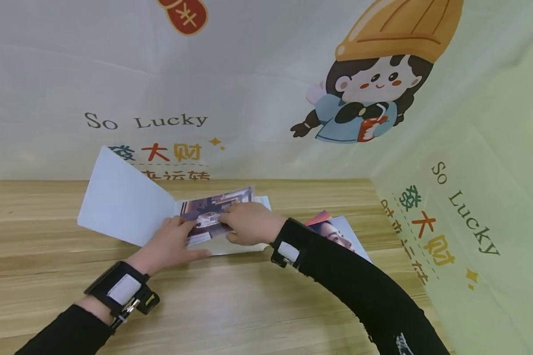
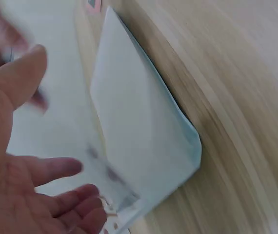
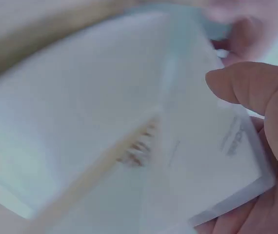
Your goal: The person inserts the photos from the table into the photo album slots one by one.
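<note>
Black cloth sleeve (image 1: 364, 281); rectangular photo (image 1: 208, 207); smooth paper folder (image 1: 122, 202)

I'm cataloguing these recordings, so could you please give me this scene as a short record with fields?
Left hand: at the left end of the photo stack, thumb spread
Right hand: grips the photo stack
Photo stack position: over the white envelope; how far inside is unclear
Envelope flap: open to the left
Loose photos: right of the envelope, partly hidden by the black sleeve
Surface: wood-grain tabletop
Backdrop: pale, printed "So Lucky"
</note>
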`<state>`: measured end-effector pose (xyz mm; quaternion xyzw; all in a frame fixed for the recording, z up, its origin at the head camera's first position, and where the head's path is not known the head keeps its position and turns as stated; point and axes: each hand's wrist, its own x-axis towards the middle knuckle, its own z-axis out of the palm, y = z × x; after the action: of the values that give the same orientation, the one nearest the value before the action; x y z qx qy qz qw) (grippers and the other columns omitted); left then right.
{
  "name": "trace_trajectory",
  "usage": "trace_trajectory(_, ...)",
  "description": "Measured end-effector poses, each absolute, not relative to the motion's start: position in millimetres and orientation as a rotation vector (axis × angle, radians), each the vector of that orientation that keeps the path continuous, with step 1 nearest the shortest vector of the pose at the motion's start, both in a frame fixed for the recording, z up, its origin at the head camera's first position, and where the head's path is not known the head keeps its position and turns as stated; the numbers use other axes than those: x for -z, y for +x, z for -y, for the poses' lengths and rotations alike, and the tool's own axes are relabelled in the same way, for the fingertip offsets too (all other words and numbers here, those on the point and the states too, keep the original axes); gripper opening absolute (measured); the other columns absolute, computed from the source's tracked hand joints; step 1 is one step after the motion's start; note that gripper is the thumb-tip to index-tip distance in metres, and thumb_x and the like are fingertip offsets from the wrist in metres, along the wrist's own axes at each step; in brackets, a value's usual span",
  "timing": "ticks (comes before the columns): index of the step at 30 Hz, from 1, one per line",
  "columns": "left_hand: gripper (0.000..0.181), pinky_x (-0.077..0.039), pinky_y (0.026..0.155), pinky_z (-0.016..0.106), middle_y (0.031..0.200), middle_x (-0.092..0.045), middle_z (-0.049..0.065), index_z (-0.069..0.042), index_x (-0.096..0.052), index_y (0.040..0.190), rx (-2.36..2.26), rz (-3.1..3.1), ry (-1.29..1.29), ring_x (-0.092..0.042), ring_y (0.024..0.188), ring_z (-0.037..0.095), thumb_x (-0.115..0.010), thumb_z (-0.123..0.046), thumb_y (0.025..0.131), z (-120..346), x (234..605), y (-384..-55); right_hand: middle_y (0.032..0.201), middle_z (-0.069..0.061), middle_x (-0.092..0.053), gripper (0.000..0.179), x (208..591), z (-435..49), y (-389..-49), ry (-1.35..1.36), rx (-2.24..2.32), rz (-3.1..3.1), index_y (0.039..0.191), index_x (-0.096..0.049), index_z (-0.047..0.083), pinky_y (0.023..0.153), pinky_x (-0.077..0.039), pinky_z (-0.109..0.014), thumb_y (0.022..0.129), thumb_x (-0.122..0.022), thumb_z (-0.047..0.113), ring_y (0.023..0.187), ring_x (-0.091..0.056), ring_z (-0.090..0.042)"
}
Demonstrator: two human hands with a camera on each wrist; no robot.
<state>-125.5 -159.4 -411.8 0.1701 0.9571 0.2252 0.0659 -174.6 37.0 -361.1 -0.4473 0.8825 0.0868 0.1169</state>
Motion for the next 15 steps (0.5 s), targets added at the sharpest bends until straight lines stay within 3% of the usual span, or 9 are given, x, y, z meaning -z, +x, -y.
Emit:
trace_trajectory(4, 0.054, -0.044, 0.08, 0.048, 0.109, -0.053, 0.027, 0.011, -0.051, 0.118, -0.761, -3.001, 0.547, -0.052, 0.096, 0.037, -0.066, -0.025, 0.08, 152.3, 410.3, -123.5, 0.103, 0.002, -0.063, 0.029, 335.4, -28.3, -179.3, -1.461, -0.175, -2.644, 0.11, -0.063, 0.014, 0.09, -0.041, -0.032, 0.088, -0.057, 0.032, 0.096, -0.056, -0.014)
trace_trajectory(8, 0.041, -0.048, 0.072, 0.047, 0.104, -0.052, 0.024, 0.011, -0.049, 0.117, -0.955, -3.05, 0.453, -0.056, 0.089, 0.032, -0.056, -0.008, 0.081, 148.5, 409.0, -122.0, 0.117, 0.001, -0.059, 0.035, 324.2, -20.1, -179.3, -1.599, -0.081, -2.73, 0.116, -0.06, 0.015, 0.105, -0.025, -0.034, 0.087, -0.06, 0.034, 0.114, -0.049, -0.015)
trace_trajectory(11, 0.038, -0.049, 0.067, 0.044, 0.102, -0.052, 0.022, 0.01, -0.048, 0.116, -1.072, -3.085, 0.355, -0.056, 0.084, 0.03, -0.053, -0.005, 0.081, 148.4, 407.3, -120.6, 0.131, -0.006, -0.048, 0.044, 325.1, -15.0, -179.6, -1.663, 0.05, -2.829, 0.123, -0.054, 0.011, 0.108, -0.018, -0.032, 0.085, -0.064, 0.031, 0.126, -0.037, -0.021)
trace_trajectory(15, 0.029, -0.046, 0.057, 0.038, 0.09, -0.055, 0.017, 0.009, -0.051, 0.107, -1.18, -3.172, 0.215, -0.054, 0.072, 0.026, -0.049, -0.003, 0.081, 153.0, 400.3, -120.1, 0.144, -0.016, -0.029, 0.065, 334.0, -6.6, -181.9, -1.589, 0.331, -2.932, 0.136, -0.034, 0.001, 0.109, -0.009, -0.026, 0.085, -0.064, 0.027, 0.135, -0.021, -0.024)
